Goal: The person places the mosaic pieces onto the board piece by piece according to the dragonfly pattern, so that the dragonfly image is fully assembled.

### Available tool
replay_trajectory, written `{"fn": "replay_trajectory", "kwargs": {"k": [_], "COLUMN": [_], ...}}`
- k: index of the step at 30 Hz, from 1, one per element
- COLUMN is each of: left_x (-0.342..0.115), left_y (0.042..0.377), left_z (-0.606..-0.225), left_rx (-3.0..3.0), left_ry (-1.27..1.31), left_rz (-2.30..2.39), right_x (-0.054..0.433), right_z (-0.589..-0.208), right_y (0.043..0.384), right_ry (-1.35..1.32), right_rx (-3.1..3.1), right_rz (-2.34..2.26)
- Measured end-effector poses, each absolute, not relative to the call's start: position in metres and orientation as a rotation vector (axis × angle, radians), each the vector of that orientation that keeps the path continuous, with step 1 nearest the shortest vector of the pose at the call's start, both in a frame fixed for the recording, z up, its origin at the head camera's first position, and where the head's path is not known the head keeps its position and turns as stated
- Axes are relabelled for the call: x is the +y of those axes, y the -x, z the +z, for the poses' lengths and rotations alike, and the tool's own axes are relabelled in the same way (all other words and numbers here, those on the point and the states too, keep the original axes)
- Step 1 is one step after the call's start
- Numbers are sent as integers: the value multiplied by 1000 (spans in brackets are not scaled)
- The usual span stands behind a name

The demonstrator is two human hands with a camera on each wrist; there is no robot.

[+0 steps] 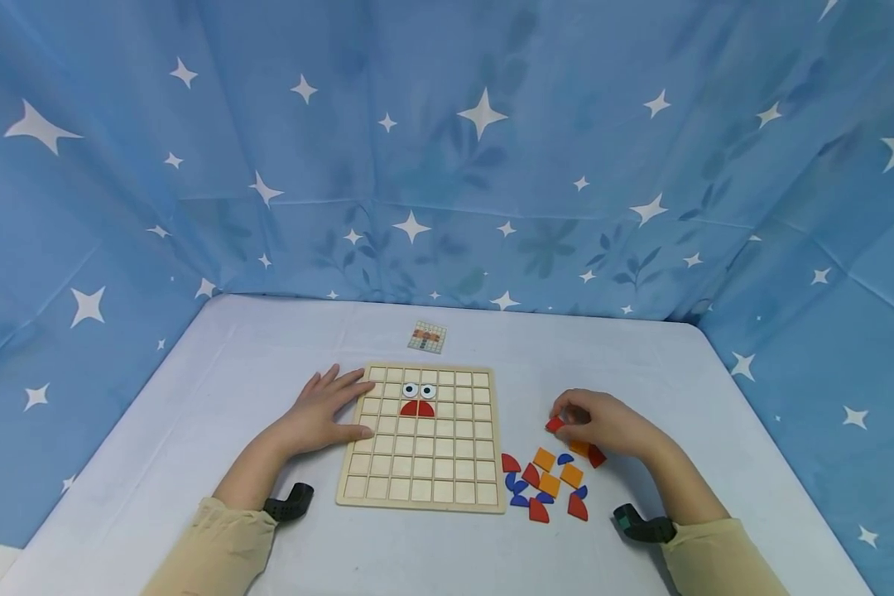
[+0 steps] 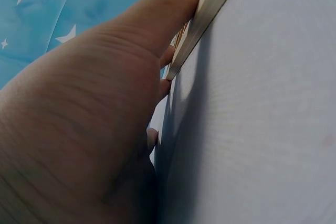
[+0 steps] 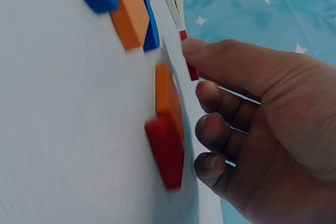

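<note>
A wooden grid board [image 1: 421, 470] lies flat on the table. In its upper rows sit two round eye pieces [image 1: 419, 391], with two red quarter-circle pieces [image 1: 417, 409] right under them. My left hand [image 1: 324, 415] rests at the board's left edge, fingers extended; in the left wrist view the thumb [image 2: 163, 17] touches the board's side. To the right of the board, my right hand [image 1: 603, 420] pinches a red piece [image 3: 193, 72] between thumb and forefinger. Its other fingers are curled loosely. Just below that hand lie an orange square [image 1: 579, 448] and another red piece [image 1: 597, 456].
Right of the board is a loose cluster of orange squares [image 1: 544, 459], red quarter-circles [image 1: 539, 510] and blue half-round pieces [image 1: 519, 501]. A small picture card [image 1: 427, 337] lies behind the board. A blue star-patterned curtain [image 1: 447, 165] hangs around the white table [image 1: 387, 550].
</note>
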State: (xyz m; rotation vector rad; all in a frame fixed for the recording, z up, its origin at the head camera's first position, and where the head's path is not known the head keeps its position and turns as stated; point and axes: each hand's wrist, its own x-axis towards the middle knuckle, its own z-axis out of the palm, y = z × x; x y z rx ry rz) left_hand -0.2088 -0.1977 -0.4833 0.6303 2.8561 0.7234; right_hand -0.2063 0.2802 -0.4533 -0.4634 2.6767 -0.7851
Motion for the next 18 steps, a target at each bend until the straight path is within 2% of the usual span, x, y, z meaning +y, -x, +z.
{"fn": "replay_trajectory", "kwargs": {"k": [8, 18], "left_x": [-198, -198], "left_y": [209, 210], "left_z": [-483, -485], "left_rx": [2856, 2851], "left_ry": [-640, -635], "left_rz": [726, 724], "right_x": [259, 203], "right_z": [-444, -432], "right_y": [206, 213], "right_ry": [556, 673], "right_rx": [2715, 2712], "right_rz": [-817, -820]}}
